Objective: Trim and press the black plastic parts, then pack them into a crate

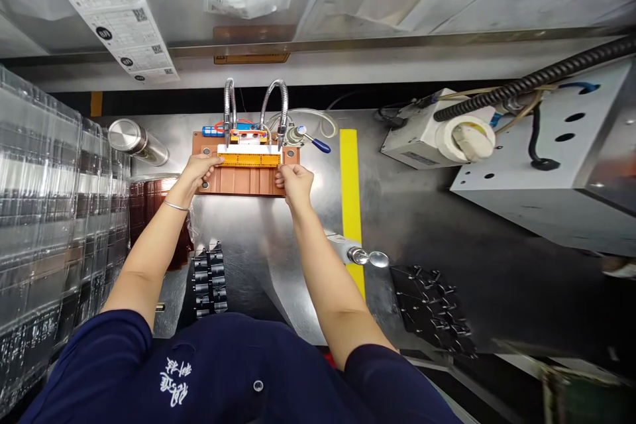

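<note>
An orange perforated strip (pixel 249 159) lies across a copper-brown fixture (pixel 243 182) on the metal bench. At its left end, my left hand (pixel 199 169) pinches the strip with thumb and fingers. My right hand (pixel 296 181) is closed at the opposite end, fingertips against the strip's edge. Directly behind the strip is a white bar (pixel 248 148). Two bent metal hoses (pixel 275 89) arch down toward the fixture from behind. A toggle clamp with a blue handle (pixel 320 145) sits at the fixture's back right.
Stacked clear plastic trays (pixel 44 212) rise along the left. A steel flask (pixel 139 142) stands near the back left. Black parts (pixel 209 281) lie close to my body, others (pixel 437 308) to the right. Yellow tape (pixel 350 192) marks the bench. A white machine (pixel 437 132) fills the right back.
</note>
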`<state>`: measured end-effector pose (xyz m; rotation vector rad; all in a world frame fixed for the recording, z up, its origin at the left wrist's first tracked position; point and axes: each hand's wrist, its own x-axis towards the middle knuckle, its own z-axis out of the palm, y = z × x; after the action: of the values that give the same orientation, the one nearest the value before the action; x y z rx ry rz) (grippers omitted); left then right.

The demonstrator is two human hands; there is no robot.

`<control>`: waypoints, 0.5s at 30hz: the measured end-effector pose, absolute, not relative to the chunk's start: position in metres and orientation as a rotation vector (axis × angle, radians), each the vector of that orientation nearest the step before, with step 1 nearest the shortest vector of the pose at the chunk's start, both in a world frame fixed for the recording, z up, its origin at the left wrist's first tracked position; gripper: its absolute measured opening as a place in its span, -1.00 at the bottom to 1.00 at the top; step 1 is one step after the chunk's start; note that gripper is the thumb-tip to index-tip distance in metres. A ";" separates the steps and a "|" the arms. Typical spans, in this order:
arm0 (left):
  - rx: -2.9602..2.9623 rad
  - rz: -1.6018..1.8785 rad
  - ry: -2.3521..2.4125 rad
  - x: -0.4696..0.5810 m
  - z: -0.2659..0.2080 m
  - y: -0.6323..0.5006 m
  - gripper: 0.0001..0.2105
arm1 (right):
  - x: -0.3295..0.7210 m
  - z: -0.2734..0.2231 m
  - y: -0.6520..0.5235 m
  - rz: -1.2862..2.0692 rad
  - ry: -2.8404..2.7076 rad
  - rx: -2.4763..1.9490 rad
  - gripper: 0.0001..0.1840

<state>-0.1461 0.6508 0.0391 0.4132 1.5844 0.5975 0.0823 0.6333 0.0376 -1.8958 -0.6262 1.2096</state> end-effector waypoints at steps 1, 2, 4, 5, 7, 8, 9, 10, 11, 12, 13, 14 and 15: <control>0.418 0.603 1.582 -0.146 0.039 0.650 -0.68 | 0.082 0.039 0.633 1.218 -0.623 -1.902 -0.82; 0.424 0.610 1.582 -0.147 0.038 0.650 -0.67 | 0.082 0.040 0.633 1.230 -0.622 -1.908 -0.81; 0.445 0.611 1.586 -0.148 0.036 0.650 -0.64 | 0.083 0.042 0.633 1.262 -0.620 -1.925 -0.78; 0.461 0.604 1.589 -0.150 0.035 0.651 -0.63 | 0.084 0.043 0.633 1.283 -0.619 -1.936 -0.76; 0.496 0.554 1.582 -0.154 0.033 0.653 -0.63 | 0.089 0.043 0.635 1.336 -0.615 -1.959 -0.72; 0.513 0.520 1.564 -0.156 0.033 0.655 -0.63 | 0.092 0.043 0.636 1.368 -0.613 -1.970 -0.70; 0.527 0.489 1.538 -0.159 0.032 0.656 -0.64 | 0.095 0.044 0.638 1.406 -0.612 -1.979 -0.68; 0.539 0.470 1.500 -0.163 0.032 0.656 -0.66 | 0.099 0.044 0.638 1.439 -0.613 -1.985 -0.66; 0.552 0.470 1.458 -0.167 0.033 0.655 -0.69 | 0.101 0.044 0.637 1.459 -0.618 -1.981 -0.65; 0.568 0.492 1.425 -0.172 0.033 0.651 -0.72 | 0.103 0.045 0.633 1.461 -0.629 -1.964 -0.64; 0.587 0.534 1.412 -0.177 0.033 0.645 -0.76 | 0.102 0.045 0.625 1.442 -0.647 -1.940 -0.63; 0.606 0.591 1.432 -0.183 0.033 0.637 -0.78 | 0.100 0.046 0.612 1.416 -0.679 -1.912 -0.62; 0.621 0.657 1.488 -0.187 0.032 0.626 -0.81 | 0.095 0.046 0.595 1.400 -0.731 -1.887 -0.60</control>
<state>-0.1874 0.6258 0.0319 0.6206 1.4878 0.6568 0.0949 0.5949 0.0460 -1.8871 -0.7308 1.3998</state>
